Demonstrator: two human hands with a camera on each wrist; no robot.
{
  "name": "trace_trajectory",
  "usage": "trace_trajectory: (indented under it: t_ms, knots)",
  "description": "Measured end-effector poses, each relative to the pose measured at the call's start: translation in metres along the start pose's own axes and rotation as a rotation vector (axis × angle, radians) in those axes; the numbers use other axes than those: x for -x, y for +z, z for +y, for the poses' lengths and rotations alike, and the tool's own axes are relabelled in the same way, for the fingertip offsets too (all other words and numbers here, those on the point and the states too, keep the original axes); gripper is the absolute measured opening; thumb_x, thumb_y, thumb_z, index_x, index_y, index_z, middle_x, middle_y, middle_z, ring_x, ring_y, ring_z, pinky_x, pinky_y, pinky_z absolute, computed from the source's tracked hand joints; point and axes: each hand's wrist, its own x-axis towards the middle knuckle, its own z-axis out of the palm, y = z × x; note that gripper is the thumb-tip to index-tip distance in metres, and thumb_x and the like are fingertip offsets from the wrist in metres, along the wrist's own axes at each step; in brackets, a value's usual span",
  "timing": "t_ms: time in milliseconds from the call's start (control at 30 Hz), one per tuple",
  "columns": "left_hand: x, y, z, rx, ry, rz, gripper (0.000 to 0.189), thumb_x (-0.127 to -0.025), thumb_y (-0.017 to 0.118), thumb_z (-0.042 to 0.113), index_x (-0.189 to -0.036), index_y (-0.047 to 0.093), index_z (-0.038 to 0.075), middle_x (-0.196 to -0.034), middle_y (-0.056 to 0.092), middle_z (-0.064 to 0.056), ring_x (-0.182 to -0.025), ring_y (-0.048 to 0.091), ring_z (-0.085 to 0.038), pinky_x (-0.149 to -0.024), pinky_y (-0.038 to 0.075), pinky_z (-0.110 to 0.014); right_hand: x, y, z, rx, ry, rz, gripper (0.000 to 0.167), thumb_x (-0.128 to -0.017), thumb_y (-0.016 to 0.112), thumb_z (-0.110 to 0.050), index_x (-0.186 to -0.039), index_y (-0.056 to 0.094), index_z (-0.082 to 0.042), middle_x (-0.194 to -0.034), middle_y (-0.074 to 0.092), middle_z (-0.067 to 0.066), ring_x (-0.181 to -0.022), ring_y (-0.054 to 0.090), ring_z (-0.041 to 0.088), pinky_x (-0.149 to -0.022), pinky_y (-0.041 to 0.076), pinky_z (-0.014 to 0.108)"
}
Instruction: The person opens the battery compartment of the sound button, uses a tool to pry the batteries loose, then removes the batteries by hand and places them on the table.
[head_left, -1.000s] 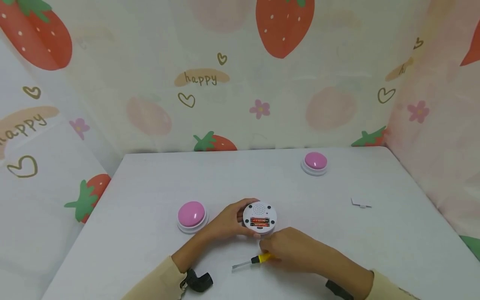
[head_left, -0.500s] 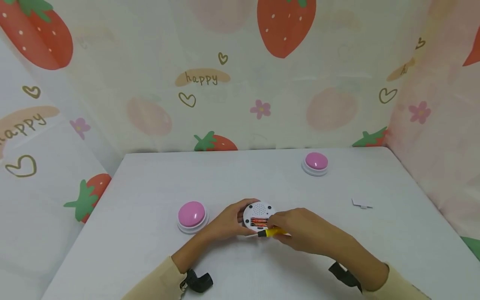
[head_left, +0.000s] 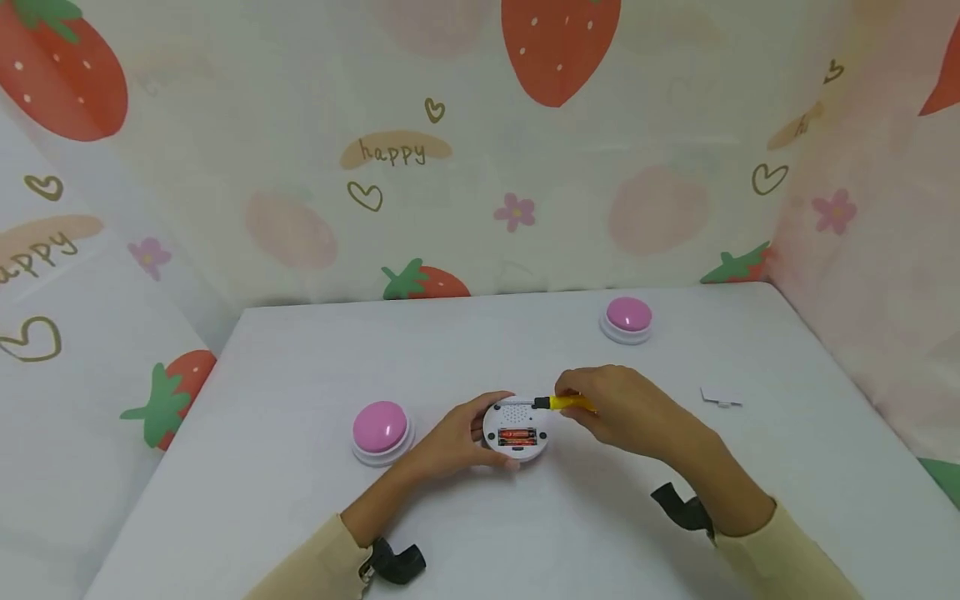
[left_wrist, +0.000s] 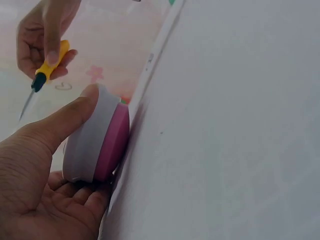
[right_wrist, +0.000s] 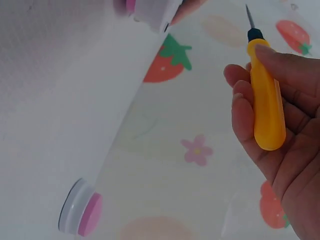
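My left hand (head_left: 457, 437) grips a round white button device (head_left: 522, 451) by its left side, thumb at the near edge. It lies pink dome down, as the left wrist view shows its pink side (left_wrist: 114, 142) against the table. Two red-orange batteries (head_left: 517, 437) sit in its uncovered compartment, below a patch of speaker holes. With curled fingers my right hand (head_left: 637, 408) holds a screwdriver (head_left: 572, 402) by its yellow handle (right_wrist: 267, 100). The thin metal shaft points left and overlaps the device's far edge in the head view; in the left wrist view it is raised above the device.
One pink button (head_left: 379, 427) stands upright left of my left hand. Another pink button (head_left: 628, 320) is near the table's back edge. A small white battery cover (head_left: 722, 398) lies on the right of the white table (head_left: 300, 358). Strawberry-printed cloth walls surround the table.
My right hand has lifted the screwdriver from low in front of the device up and away to its far right side. The left hand keeps its hold, and the head view has shifted slightly.
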Motion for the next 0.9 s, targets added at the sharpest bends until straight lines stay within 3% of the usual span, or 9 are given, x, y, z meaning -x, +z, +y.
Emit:
trace_trajectory:
  t_ms: [300, 567, 900]
  knots:
    - [0.0, 0.0, -0.001, 0.008, -0.012, 0.02, 0.092, -0.075, 0.092, 0.014, -0.153, 0.043, 0.016, -0.144, 0.054, -0.002, -0.126, 0.057, -0.017, -0.103, 0.048, -0.025, 0.001, -0.001, 0.015, -0.015, 0.005, 0.043, 0.02, -0.087, 0.081, -0.009, -0.105, 0.073, -0.013, -0.095, 0.073, -0.006, -0.084, 0.064, 0.013, -0.081, 0.059, 0.036]
    - [0.001, 0.001, -0.002, 0.026, -0.025, 0.029, 0.094, -0.074, 0.092, 0.012, -0.153, 0.043, 0.016, -0.146, 0.053, -0.003, -0.128, 0.056, -0.017, -0.104, 0.047, -0.025, 0.003, -0.006, 0.019, 0.015, 0.013, 0.028, 0.022, -0.086, 0.081, -0.005, -0.106, 0.077, -0.013, -0.099, 0.074, -0.005, -0.096, 0.069, 0.02, -0.086, 0.059, 0.041]
    - [0.0, 0.0, 0.0, 0.012, -0.043, 0.04, 0.092, -0.074, 0.093, 0.015, -0.153, 0.044, 0.017, -0.146, 0.053, -0.002, -0.13, 0.054, -0.018, -0.106, 0.047, -0.028, 0.004, -0.007, 0.02, 0.048, 0.002, 0.038, 0.016, -0.087, 0.081, -0.012, -0.102, 0.081, -0.017, -0.086, 0.068, -0.012, -0.076, 0.062, 0.006, -0.07, 0.054, 0.028]
